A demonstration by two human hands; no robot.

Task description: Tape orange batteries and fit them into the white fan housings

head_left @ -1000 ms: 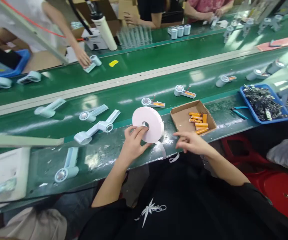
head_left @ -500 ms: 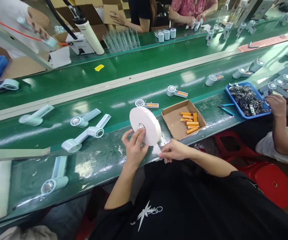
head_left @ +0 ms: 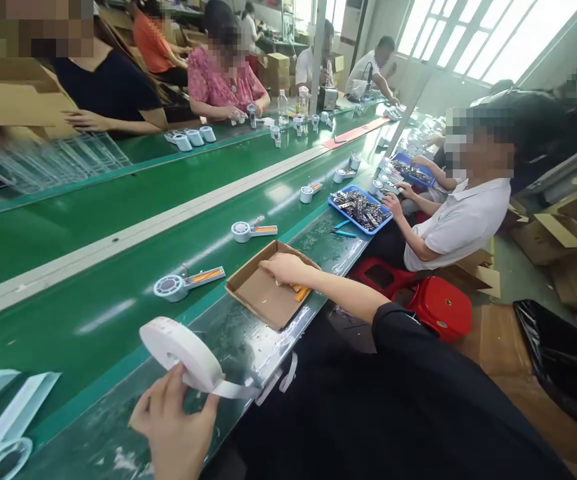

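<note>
My left hand (head_left: 178, 417) is closed on a roll of white tape (head_left: 205, 360), with fingers at its core and lower edge. A loose strip of tape (head_left: 238, 390) runs from the roll to the bench edge and curls there. My right hand (head_left: 288, 268) is inside a shallow cardboard tray (head_left: 255, 297), over orange cylindrical batteries (head_left: 302, 292). Its fingertips are hidden, so what they hold does not show. Behind the roll, a pale blue fan housing (head_left: 171, 287) with an orange battery in its handle lies on the green conveyor belt.
More fan housings (head_left: 241, 231) lie along the belt. Right of the tray are blue-handled pliers (head_left: 343, 231) and a blue tray (head_left: 355, 225) full of small metal parts. A co-worker's hands (head_left: 395, 203) are beside it. Red stools (head_left: 441, 308) stand below the bench.
My right hand has let go of the tape strip and moved into the cardboard tray. My left hand still holds the roll, now lower left in view. The view has swung right.
</note>
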